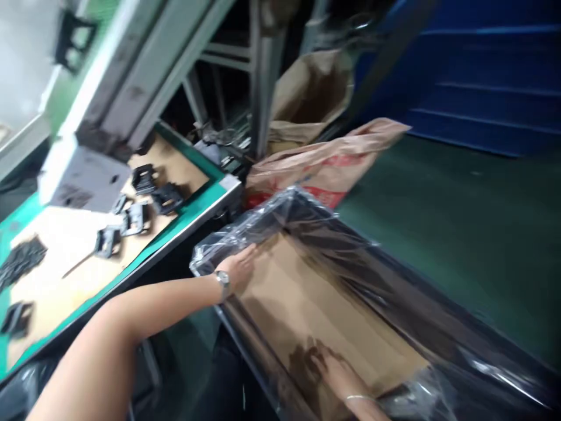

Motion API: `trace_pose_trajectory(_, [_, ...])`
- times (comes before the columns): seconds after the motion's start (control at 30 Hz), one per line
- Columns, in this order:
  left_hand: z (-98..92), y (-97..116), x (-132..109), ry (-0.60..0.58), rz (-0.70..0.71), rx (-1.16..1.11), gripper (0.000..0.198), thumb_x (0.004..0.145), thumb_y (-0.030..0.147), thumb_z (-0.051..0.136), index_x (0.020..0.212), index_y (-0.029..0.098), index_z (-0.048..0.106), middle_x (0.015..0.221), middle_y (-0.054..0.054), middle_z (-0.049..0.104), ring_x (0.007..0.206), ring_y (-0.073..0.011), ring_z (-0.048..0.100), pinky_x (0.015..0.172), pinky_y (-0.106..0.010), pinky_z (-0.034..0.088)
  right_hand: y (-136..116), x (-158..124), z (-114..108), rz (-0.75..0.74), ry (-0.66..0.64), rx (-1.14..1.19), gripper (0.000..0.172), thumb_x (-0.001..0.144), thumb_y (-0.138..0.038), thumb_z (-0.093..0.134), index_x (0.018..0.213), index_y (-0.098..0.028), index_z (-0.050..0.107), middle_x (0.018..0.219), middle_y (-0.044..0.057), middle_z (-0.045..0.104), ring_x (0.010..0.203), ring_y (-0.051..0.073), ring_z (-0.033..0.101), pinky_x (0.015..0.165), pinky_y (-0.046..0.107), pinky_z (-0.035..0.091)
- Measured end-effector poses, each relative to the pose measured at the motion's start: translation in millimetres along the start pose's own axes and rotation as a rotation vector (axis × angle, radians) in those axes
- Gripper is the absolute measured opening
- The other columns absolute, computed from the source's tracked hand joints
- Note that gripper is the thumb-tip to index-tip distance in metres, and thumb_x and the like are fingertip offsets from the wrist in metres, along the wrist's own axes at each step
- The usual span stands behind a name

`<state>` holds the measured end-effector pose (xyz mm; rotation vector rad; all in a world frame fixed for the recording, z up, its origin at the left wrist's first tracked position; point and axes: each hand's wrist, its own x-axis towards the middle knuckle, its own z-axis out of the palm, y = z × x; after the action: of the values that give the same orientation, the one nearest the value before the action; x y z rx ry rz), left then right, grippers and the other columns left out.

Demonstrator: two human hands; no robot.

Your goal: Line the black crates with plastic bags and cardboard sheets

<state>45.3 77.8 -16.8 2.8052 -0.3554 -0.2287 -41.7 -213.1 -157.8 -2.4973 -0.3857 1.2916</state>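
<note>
A flat brown cardboard sheet [328, 304] lies inside a long dark bin [421, 292] lined with clear plastic film [245, 228]. My left hand [239, 268], with a watch at the wrist, reaches over the bin's near left side. Its fingers are stretched out along the sheet's far left corner. Lower down, my right hand [335, 368] wears a thin bracelet and rests by the sheet's near edge. Those fingers are apart and slightly bent, blurred by motion. No held object shows in either hand.
To the left stands a green-topped workbench [205, 202] with cardboard on it and several black plastic parts [135, 219]. A metal post [144, 64] rises from it. Brown paper sacks [315, 158] stand beyond the bin; a blue panel [482, 82] is at the back right.
</note>
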Motion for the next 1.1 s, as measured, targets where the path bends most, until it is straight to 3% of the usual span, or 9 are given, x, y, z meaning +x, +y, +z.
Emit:
trace_pose_trajectory(0.1, [-46.5,29.8,-72.5,0.072,-0.014,0.079,0.047,0.080,0.025,0.042,0.126,0.014,0.041,0.133,-0.013,0.042,0.127,-0.0278,0.028,0.105,-0.048,0.024,-55.2,-36.1,-2.3,-0.205,0.083,0.167,0.060,0.086,-0.040,0.019,0.131,-0.004,0.036,0.128,0.013,0.046,0.118,0.020,0.044,0.098,0.031,0.039])
trace_pose_trajectory(0.17, [-57.1,50.5,-135.2,0.132,-0.156,0.037,0.047,0.082,0.027,0.037,0.127,0.012,0.038,0.129,-0.013,0.045,0.121,-0.0260,0.036,0.102,-0.045,0.032,-87.8,-62.0,10.0,-0.357,0.108,0.212,0.059,0.086,-0.044,0.020,0.132,-0.009,0.035,0.128,0.009,0.047,0.118,0.019,0.043,0.097,0.030,0.041])
trace_pose_trajectory(0.23, [-48.7,69.4,-204.9,0.205,-0.383,-0.048,0.043,0.081,0.021,0.037,0.123,0.015,0.042,0.124,-0.011,0.049,0.116,-0.0225,0.042,0.097,-0.040,0.038,-113.6,-85.2,26.4,-0.468,0.166,0.158,0.057,0.085,-0.043,0.025,0.131,-0.011,0.036,0.126,0.011,0.048,0.115,0.022,0.046,0.093,0.035,0.044])
trace_pose_trajectory(0.37, [-8.0,88.7,-343.1,0.286,-0.847,0.008,0.041,0.080,0.012,0.034,0.120,0.015,0.044,0.121,-0.015,0.049,0.113,-0.0236,0.043,0.093,-0.045,0.042,-140.1,-110.4,51.6,-0.434,0.357,-0.051,0.053,0.088,-0.035,0.022,0.129,-0.004,0.036,0.116,0.021,0.054,0.093,0.032,0.060,0.075,0.046,0.051])
trace_pose_trajectory(0.47, [4.9,81.8,-427.6,0.333,-1.138,0.214,0.044,0.082,0.019,0.037,0.124,0.008,0.040,0.125,-0.021,0.042,0.119,-0.0292,0.037,0.094,-0.049,0.038,-143.3,-112.3,56.4,-0.440,0.365,-0.108,0.052,0.089,-0.032,0.018,0.128,-0.003,0.034,0.113,0.023,0.056,0.087,0.031,0.063,0.067,0.042,0.051])
trace_pose_trajectory(0.6, [-7.3,57.9,-510.6,0.289,-1.561,0.504,0.066,0.080,0.037,0.042,0.132,0.002,0.023,0.135,-0.029,0.026,0.124,-0.0384,0.027,0.094,-0.053,0.033,-147.4,-112.1,55.4,-0.377,0.302,-0.162,0.051,0.088,-0.032,0.018,0.130,-0.004,0.030,0.112,0.022,0.057,0.082,0.031,0.064,0.065,0.041,0.050])
trace_pose_trajectory(0.67, [-12.9,44.8,-540.3,0.170,-1.739,0.414,0.072,0.079,0.041,0.044,0.134,0.001,0.018,0.132,-0.029,0.033,0.119,-0.0370,0.037,0.092,-0.049,0.036,-151.6,-113.4,56.4,-0.350,0.291,-0.166,0.051,0.088,-0.031,0.019,0.130,-0.004,0.029,0.114,0.022,0.056,0.084,0.031,0.063,0.066,0.040,0.050])
trace_pose_trajectory(0.8, [-11.6,23.8,-575.1,-0.074,-1.912,0.085,0.048,0.080,0.038,0.038,0.118,0.009,0.041,0.091,-0.017,0.065,0.084,-0.0285,0.061,0.071,-0.036,0.046,-158.2,-115.3,61.8,-0.295,0.325,-0.177,0.050,0.087,-0.030,0.022,0.131,-0.005,0.029,0.109,0.022,0.058,0.084,0.031,0.063,0.066,0.040,0.049])
trace_pose_trajectory(1.1, [1.5,11.5,-579.7,-0.177,-1.943,0.192,0.036,0.077,0.039,0.041,0.103,0.014,0.045,0.084,-0.014,0.065,0.079,-0.0284,0.062,0.065,-0.035,0.045,-154.3,-111.8,77.7,-0.270,0.390,-0.264,0.051,0.087,-0.028,0.027,0.133,-0.005,0.026,0.106,0.019,0.059,0.079,0.029,0.063,0.064,0.038,0.049])
